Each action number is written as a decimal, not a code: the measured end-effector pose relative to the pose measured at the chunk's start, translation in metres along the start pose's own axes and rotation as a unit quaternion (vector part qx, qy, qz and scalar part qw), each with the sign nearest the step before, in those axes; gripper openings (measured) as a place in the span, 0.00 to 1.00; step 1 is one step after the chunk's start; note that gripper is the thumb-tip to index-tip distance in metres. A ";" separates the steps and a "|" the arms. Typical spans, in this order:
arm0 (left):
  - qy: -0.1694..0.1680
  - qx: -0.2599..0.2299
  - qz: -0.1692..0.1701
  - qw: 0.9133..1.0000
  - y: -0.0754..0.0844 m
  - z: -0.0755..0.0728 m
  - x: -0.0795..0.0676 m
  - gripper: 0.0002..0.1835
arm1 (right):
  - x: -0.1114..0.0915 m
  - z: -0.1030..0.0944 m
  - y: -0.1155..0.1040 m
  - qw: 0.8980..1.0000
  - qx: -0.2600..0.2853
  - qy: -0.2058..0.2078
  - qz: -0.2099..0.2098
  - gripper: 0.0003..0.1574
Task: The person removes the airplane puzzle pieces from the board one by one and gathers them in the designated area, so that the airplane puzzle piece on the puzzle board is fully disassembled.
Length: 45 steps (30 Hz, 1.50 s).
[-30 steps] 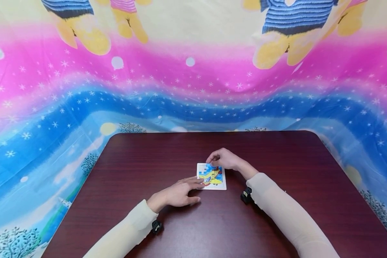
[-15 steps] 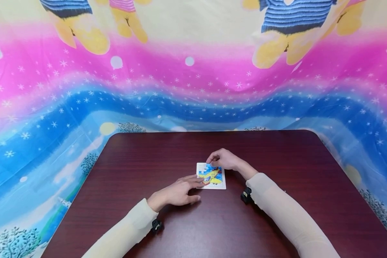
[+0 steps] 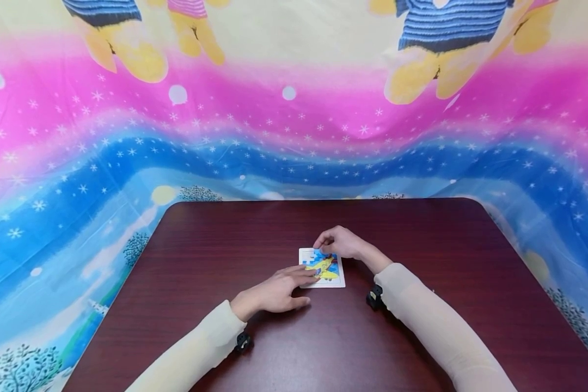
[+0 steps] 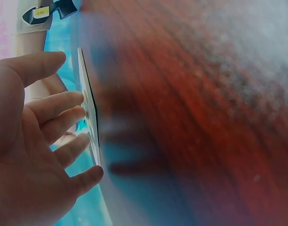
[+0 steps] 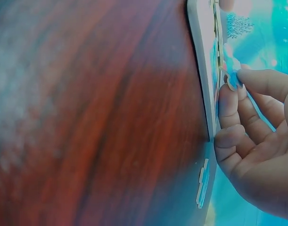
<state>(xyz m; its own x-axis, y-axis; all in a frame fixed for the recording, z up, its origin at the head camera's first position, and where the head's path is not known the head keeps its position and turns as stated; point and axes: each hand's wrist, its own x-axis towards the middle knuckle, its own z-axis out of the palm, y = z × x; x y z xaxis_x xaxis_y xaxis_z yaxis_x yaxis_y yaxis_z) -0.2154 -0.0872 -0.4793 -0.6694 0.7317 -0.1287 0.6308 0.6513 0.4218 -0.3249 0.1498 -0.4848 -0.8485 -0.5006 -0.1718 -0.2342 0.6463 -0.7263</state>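
Observation:
A small square jigsaw puzzle (image 3: 342, 277) lies on the table, its white border framing a yellow aeroplane on blue. Across its lower left part my left hand (image 3: 279, 288) extends nearly straight fingers. The left wrist view shows those fingertips right at the puzzle board (image 4: 91, 108), seen edge-on. My right hand (image 3: 345, 243) is at the board's far edge, thumb and finger pinching a blue puzzle piece (image 5: 232, 77) close over the picture. A pale gap shows at the picture's upper left.
Another puzzle piece (image 5: 202, 183) lies on the table beyond the board, in the right wrist view. The dark red-brown table (image 3: 215, 228) has rounded far corners. Behind it hangs a printed cloth (image 3: 284, 141). Each wrist wears a small black camera (image 3: 374, 296).
My left hand has slid a little to the right, its fingers reaching further over the puzzle. My right hand stays almost where it was, at the far edge.

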 end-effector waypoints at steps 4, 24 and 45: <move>-0.001 0.000 -0.001 1.000 0.000 0.001 0.001 0.29 | 0.000 0.001 -0.002 1.000 -0.002 0.004 -0.003 0.10; -0.012 0.007 -0.009 1.000 0.000 0.002 0.002 0.30 | 0.000 0.000 -0.001 1.000 0.005 0.001 0.000 0.09; -0.012 0.014 0.001 1.000 -0.001 0.002 0.003 0.30 | 0.001 -0.002 0.000 1.000 0.020 0.001 0.014 0.05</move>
<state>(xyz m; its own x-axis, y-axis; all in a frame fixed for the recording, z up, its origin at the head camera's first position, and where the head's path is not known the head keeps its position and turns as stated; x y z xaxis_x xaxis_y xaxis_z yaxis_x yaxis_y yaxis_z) -0.2172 -0.0857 -0.4820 -0.6581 0.7379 -0.1497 0.6437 0.6546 0.3965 -0.3268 0.1509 -0.4835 -0.8553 -0.4815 -0.1913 -0.1909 0.6360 -0.7477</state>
